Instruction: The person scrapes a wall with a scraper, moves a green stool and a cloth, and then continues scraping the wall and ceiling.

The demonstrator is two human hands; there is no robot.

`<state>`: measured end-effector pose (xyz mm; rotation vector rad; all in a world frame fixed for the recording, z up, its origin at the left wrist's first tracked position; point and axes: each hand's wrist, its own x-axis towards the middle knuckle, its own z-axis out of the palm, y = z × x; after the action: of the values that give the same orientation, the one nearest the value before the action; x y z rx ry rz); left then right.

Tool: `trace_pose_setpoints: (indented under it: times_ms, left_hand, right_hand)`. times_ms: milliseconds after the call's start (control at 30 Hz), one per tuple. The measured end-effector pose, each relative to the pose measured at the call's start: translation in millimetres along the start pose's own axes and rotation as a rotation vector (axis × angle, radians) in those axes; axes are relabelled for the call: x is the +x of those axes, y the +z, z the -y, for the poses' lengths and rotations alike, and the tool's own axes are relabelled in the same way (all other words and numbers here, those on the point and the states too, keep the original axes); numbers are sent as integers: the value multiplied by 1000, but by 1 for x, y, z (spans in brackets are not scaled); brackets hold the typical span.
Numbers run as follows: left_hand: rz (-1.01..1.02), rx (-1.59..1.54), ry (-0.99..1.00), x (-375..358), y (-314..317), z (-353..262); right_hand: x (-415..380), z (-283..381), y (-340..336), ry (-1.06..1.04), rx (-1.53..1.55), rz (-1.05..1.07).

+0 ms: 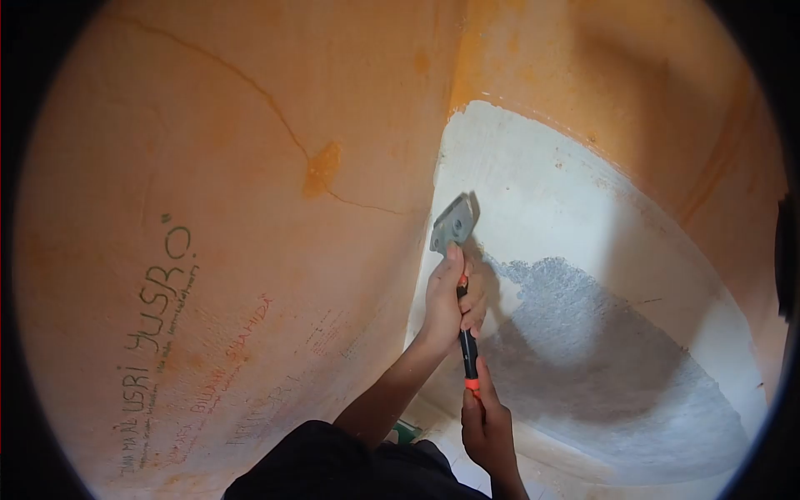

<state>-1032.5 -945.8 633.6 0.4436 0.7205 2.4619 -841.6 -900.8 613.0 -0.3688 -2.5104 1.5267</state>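
Note:
A wall scraper with a black and orange handle and a grey metal head is held in both hands, its head up against the white patch of wall beside the corner. My left hand is closed around the upper handle, thumb stretched up to the base of the head. Lower down, my right hand grips the orange end of the handle. Below and right of the scraper head, a rough grey area of bare wall shows, with a ragged upper edge against the white.
On the left, an orange wall carries handwriting, a crack and a darker orange spot. More orange paint surrounds the white patch. A dark object stands at the right edge. Something green shows low behind my left arm.

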Motion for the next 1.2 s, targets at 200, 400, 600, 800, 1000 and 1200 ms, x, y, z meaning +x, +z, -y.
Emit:
trace_pose_setpoints:
  times_ms: [200, 400, 600, 800, 1000, 1200]
  left_hand:
    - [-10, 8, -50, -9, 3, 16]
    - [-37, 15, -21, -7, 3, 14]
    - [-35, 20, -86, -13, 8, 15]
    - [-15, -42, -34, -12, 3, 12]
    - [25, -80, -21, -2, -7, 2]
    - [-29, -56, -95, -14, 0, 18]
  right_hand:
    - [-15, -4, -1, 62, -12, -59]
    - [-10, -3, -2, 21, -23, -56]
    - [-17, 5, -4, 71, 5, -33]
    - [-15, -6, 3, -25, -9, -48]
    - [0, 1, 8, -84, -54, -70]
    - [-17, 8, -1, 73, -16, -67]
